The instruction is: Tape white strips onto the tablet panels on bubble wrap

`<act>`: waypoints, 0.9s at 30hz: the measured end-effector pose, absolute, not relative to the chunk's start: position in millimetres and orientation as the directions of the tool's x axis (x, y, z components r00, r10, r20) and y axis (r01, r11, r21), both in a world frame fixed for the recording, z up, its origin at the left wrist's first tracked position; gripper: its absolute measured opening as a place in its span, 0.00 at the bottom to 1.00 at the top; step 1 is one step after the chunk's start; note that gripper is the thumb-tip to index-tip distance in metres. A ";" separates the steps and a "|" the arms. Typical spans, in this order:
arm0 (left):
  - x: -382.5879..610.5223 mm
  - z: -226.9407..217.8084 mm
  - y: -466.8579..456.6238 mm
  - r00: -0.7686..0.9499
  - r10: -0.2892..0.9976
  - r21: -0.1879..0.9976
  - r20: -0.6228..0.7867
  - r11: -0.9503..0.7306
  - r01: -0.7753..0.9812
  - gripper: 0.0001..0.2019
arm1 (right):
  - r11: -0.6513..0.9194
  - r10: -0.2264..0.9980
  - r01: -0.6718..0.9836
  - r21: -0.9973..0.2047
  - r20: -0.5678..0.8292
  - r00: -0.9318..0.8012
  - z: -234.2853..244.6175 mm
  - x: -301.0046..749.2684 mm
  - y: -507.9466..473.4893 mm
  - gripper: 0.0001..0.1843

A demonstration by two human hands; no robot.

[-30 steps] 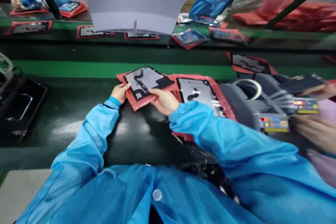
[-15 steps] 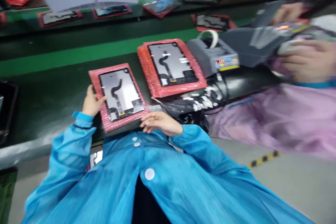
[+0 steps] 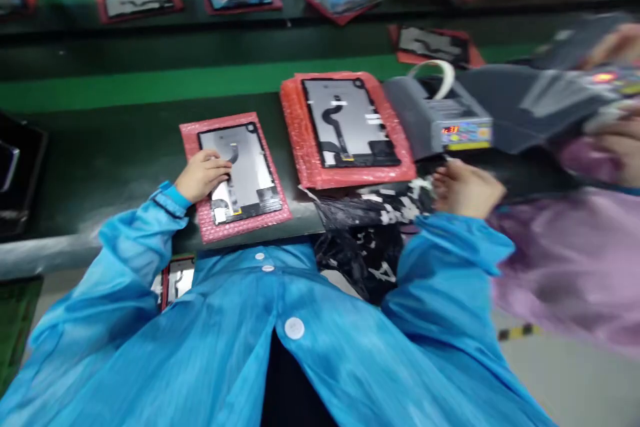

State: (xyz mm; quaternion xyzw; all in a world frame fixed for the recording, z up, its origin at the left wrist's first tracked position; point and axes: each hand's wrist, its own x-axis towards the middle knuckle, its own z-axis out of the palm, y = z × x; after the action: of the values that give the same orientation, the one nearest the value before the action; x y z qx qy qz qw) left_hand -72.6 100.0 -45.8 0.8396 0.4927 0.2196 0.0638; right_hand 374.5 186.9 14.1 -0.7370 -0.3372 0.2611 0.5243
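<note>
My left hand (image 3: 204, 175) lies on a tablet display panel (image 3: 253, 170), its fingers stretched over the black flex cable (image 3: 234, 155). Under that panel is a pink bubble-wrap bag (image 3: 206, 230) on the dark bench. To the right, my right hand (image 3: 467, 188) is closed in a pinch just below the front of a grey tape dispenser (image 3: 420, 123). A small pale bit of tape (image 3: 447, 158) shows at its fingertips. Between my hands, a second display panel (image 3: 350, 120) rests on a stack of red bubble-wrap bags (image 3: 300, 147).
A black plastic bag (image 3: 350, 260) with white scraps hangs at the bench edge. A co-worker's lilac sleeve (image 3: 575, 260) and hands are close on the right, by another dispenser (image 3: 615, 80). Wrapped panels (image 3: 140, 5) line the raised green ledge behind. A black tray (image 3: 23, 173) stands left.
My left hand has moved from the bag's left edge onto the panel and cable. My right hand has gone from the bag's lower corner rightward to the tape dispenser and closed. The view has shifted slightly.
</note>
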 end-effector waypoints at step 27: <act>-101.6 -55.4 149.3 0.603 0.789 0.495 0.117 -0.573 0.653 0.19 | 0.254 0.901 0.781 -0.570 -0.154 -0.405 -15.3 112.3 188.4 0.08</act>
State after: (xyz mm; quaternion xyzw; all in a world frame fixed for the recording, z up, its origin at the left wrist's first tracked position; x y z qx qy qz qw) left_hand -101.6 149.3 -55.4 0.8712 0.4140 0.1652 0.2057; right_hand 112.3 188.4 -15.3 -0.5357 -0.7852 0.2934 0.1022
